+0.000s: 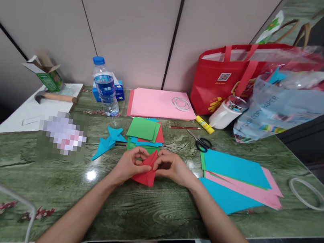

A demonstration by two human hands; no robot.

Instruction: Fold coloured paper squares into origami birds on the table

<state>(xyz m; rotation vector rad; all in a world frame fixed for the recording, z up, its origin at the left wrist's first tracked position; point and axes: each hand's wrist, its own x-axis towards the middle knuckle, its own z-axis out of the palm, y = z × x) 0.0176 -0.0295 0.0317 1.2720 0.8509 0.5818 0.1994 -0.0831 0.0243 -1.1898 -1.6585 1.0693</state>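
Note:
A folded piece of red paper is held up off the table between my two hands. My left hand pinches it from the left, thumb across its front. On the other side, the fingers of my right hand close on its right edge near the peak. Just beyond them lies a stack of square coloured papers, green on top with red and blue sheets below. A folded blue paper shape rests to the left of that stack.
Scissors, a pencil and a glue stick lie beyond my right hand. Blue and pink sheets spread to the right. A water bottle, hammer, white mug and red bag stand or lie farther back.

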